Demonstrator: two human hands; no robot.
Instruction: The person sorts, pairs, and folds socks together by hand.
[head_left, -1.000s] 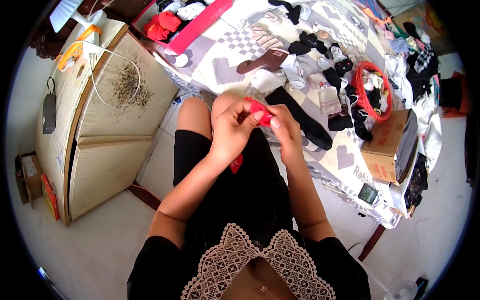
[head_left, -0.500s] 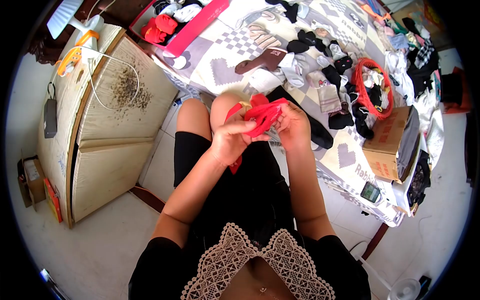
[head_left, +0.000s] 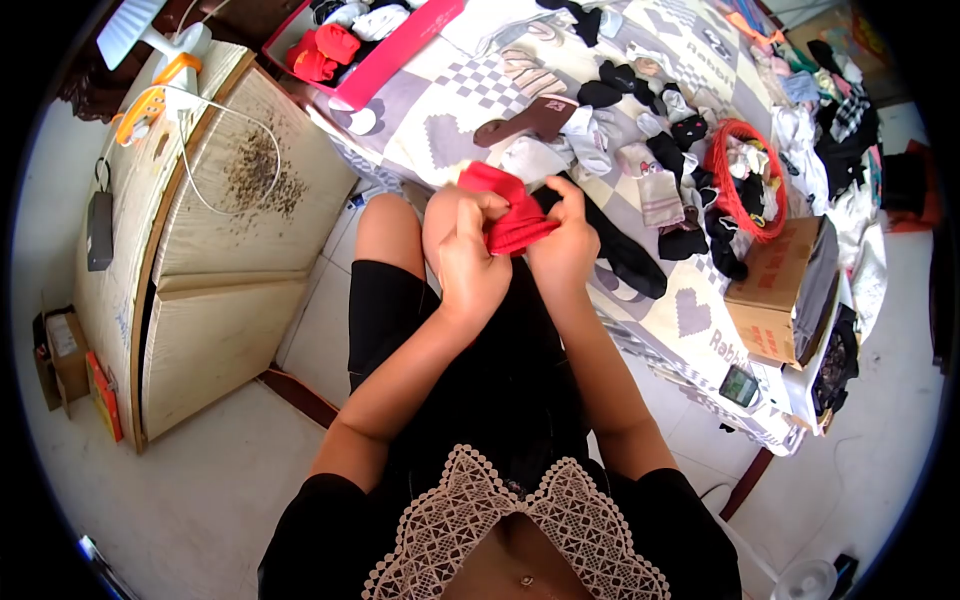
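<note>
A pair of red socks, bunched together, is held above my lap between both hands. My left hand is closed on the left side, its thumb and fingers pressed into the fabric. My right hand grips the right side near the ribbed cuff, with its index finger raised. A paler patch shows at the top end of the socks, beside my knee. Just beyond my right hand, a long black sock lies on the bed, and a brown sock and a white sock lie farther back.
A red box with rolled socks stands at the bed's far left. Many loose socks cover the patterned bedspread. To the right are a red basket, a cardboard box and a phone. A wooden cabinet stands left.
The red socks have gone from stretched open between my hands to folded over, cuff toward me. The dangling red end below my left hand no longer shows. My hands have turned more upright.
</note>
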